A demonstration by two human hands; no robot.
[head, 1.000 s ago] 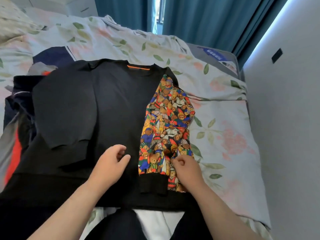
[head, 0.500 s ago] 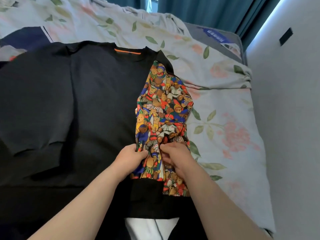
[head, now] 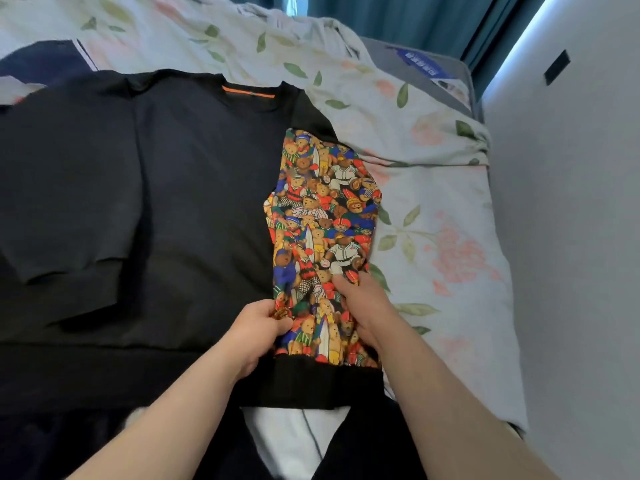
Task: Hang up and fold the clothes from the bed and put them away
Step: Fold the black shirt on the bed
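A black sweatshirt (head: 194, 188) lies flat, back up, on the bed, its orange neck tape at the far side. Its left black sleeve is folded in over the body. The right sleeve (head: 322, 216), printed with colourful teddy bears, is folded down along the body's right edge. My left hand (head: 258, 329) pinches the printed sleeve's left edge near its black cuff (head: 311, 386). My right hand (head: 363, 303) lies on the sleeve's right side with fingers curled into the fabric.
The bed has a floral cover (head: 433, 209) reaching to the white wall (head: 581, 237) on the right. More dark garments (head: 41, 60) lie at the far left. Teal curtains (head: 398, 19) hang beyond the bed. A white and dark garment (head: 298, 441) lies at the near edge.
My left hand has moved from the black body onto the printed sleeve's edge. Both hands have shifted up the sleeve from the cuff. The view has moved closer.
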